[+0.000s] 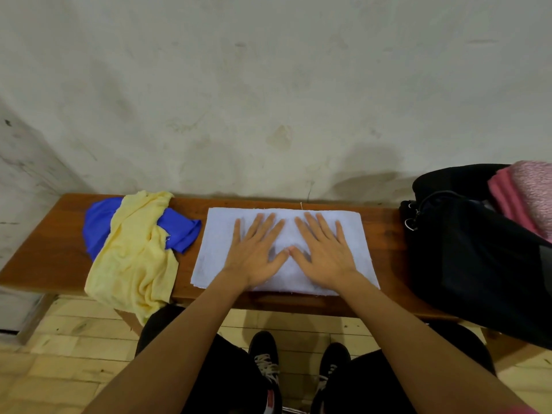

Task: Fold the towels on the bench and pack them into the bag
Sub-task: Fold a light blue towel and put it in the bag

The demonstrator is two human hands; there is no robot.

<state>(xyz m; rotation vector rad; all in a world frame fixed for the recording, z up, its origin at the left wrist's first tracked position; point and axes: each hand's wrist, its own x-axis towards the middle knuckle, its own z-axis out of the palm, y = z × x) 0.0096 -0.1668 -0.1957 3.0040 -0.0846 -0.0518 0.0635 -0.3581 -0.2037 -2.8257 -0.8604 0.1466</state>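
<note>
**Smoothing the white towel**

We press our left hand (257,252) and right hand (321,252), fingers flat, on the white towel (352,234) mid-worktop (59,249). Next we likely fold it again, then pack it into the bag (466,264) on the right.

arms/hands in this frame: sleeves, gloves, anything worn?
Both forearms are bare up to the frame edge, no sleeves showing. Left hand and right hand are bare too: no gloves, rings, watch or wristbands visible. Fingernails look short and unpainted.
</note>
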